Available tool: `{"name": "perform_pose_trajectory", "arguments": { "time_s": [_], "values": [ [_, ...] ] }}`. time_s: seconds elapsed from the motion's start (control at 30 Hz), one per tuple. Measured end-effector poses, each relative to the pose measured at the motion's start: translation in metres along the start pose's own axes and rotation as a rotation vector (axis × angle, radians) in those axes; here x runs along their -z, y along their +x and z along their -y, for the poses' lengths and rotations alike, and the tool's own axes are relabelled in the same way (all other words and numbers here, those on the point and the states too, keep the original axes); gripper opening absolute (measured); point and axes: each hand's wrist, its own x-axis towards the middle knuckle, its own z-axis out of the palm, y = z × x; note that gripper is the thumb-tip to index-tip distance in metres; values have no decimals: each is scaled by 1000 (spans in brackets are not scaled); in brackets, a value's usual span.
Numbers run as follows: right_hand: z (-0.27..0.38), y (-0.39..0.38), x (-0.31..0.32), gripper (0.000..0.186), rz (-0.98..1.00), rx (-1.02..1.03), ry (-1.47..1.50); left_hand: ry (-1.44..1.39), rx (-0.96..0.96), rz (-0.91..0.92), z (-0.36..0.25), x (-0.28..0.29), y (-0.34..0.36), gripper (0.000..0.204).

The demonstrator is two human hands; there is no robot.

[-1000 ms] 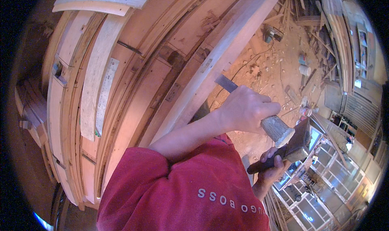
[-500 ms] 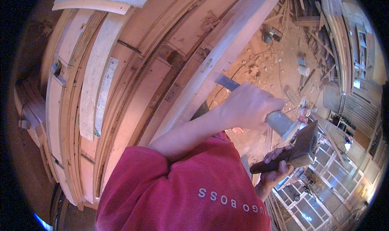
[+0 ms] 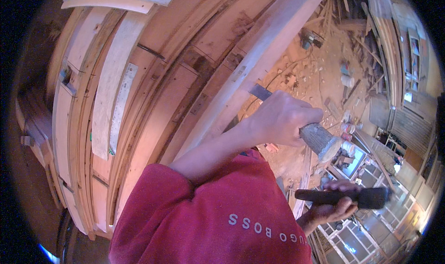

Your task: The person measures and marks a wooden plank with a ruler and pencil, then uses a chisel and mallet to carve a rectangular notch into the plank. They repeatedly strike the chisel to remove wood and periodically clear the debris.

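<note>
My left hand (image 3: pixel 282 118) is wrapped round a wood chisel (image 3: pixel 321 140), its wooden handle sticking out below the fist. The battered butt of the handle is pale and frayed. On the fist's other side the flat metal blade reaches the edge of a long pale wooden beam (image 3: pixel 218 104); whether the tip bites in cannot be made out. Lower right, my right hand (image 3: pixel 334 209) grips a dark mallet (image 3: pixel 373 198) by its short handle. The mallet's blocky head is apart from the chisel, to its lower right, and slightly blurred.
Long planks and frame pieces with cut slots lie side by side at left, with a white ruler (image 3: pixel 123 102) and a loose pale board (image 3: pixel 118 74) on them. Wood chips and a corded power tool (image 3: pixel 309 39) litter the floor (image 3: pixel 282 69). A pale lattice frame (image 3: pixel 384 171) stands right.
The mallet has swung away from the chisel's butt toward the lower right, its head turning outward with my right hand. My left hand and the chisel have barely moved.
</note>
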Motion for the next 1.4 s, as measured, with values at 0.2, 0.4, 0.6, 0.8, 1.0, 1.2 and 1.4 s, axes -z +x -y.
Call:
{"name": "perform_pose_trajectory", "arguments": {
  "time_s": [0.2,0.4,0.6,0.8,1.0,1.2,1.4],
  "values": [
    [46,23,13,42,203,114,42,-13,3,-38,-1,-3,2,23],
    [32,14,-2,36,434,-69,-674,19,37,-21,10,-10,-6,22],
    [46,32,4,33,279,42,-154,79,8,68,1,-15,-4,25],
    [37,29,-18,31,204,57,-104,116,-61,46,1,-15,20,27],
    [23,25,-15,42,204,-61,-114,56,-9,10,9,-16,32,23],
    [19,26,-21,43,188,-98,-92,87,10,28,14,-18,32,22],
    [17,27,-19,50,160,-156,-66,72,18,27,12,-13,33,22]
  ]
}}
